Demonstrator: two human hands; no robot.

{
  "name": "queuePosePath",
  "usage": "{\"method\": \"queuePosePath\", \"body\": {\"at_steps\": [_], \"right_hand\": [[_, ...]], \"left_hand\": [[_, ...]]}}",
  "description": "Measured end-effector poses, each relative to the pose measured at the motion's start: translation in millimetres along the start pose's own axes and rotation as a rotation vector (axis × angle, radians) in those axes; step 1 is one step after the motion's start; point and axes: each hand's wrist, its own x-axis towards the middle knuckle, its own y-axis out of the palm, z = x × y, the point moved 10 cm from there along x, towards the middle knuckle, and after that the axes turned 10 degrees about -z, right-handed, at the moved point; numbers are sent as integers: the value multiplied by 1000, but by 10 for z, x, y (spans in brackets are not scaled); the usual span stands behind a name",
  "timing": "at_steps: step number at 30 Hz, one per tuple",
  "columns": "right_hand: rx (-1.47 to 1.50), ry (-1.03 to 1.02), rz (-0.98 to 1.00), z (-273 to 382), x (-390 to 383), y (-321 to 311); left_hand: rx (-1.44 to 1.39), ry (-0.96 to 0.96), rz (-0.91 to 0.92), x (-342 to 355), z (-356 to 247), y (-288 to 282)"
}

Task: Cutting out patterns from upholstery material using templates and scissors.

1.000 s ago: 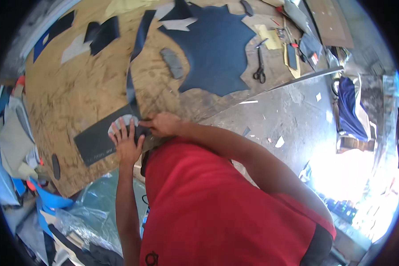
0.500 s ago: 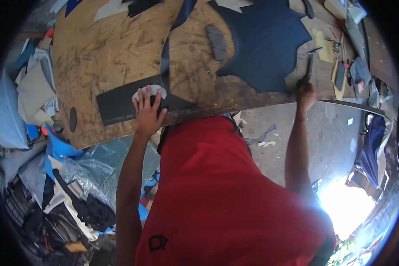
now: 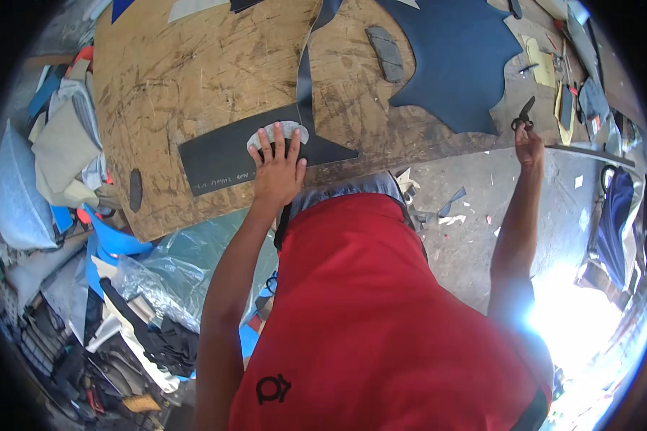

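My left hand (image 3: 279,176) lies flat with fingers spread, fingertips on a pale grey half-round piece (image 3: 292,131). Under it is a long dark sheet (image 3: 219,159) with faint handwriting and a pointed right end, close to the table's near edge. A narrow dark strip (image 3: 304,86) runs from this sheet toward the far side. At the right part of the near edge, my right hand (image 3: 530,147) is closed round a pair of dark scissors (image 3: 526,113), blades pointing away from me. Part of the handles is hidden by my fingers.
A large dark blue hide-shaped sheet (image 3: 456,68) covers the table's right side, beside a dark grey block (image 3: 386,54). A small dark oblong piece (image 3: 136,189) lies at the left edge of the scratched wooden table (image 3: 187,79). Piled fabric scraps (image 3: 68,133) crowd the left.
The whole view has shifted, moving the table rightward in the picture. My left hand stays on the half-round piece. The scissors in my right hand look shorter and more tilted.
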Motion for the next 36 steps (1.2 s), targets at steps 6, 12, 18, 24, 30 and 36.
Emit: {"method": "queuePosePath", "body": {"at_steps": [6,12,18,24,30,36], "right_hand": [[370,427,918,-2623,-2317,634],[-276,170,581,-5125,-3748,429],[-255,81,445,-5969,-3996,443],[-165,-13,357,-6185,-3790,840],[-157,-54,306,-6176,-3701,997],[-179,-75,295,-6174,-3688,1015]], "left_hand": [[105,118,149,-2,67,51],[142,231,57,79,107,5],[136,265,109,68,68,18],[157,273,115,54,87,25],[176,269,143,58,77,46],[180,257,132,67,66,30]]}}
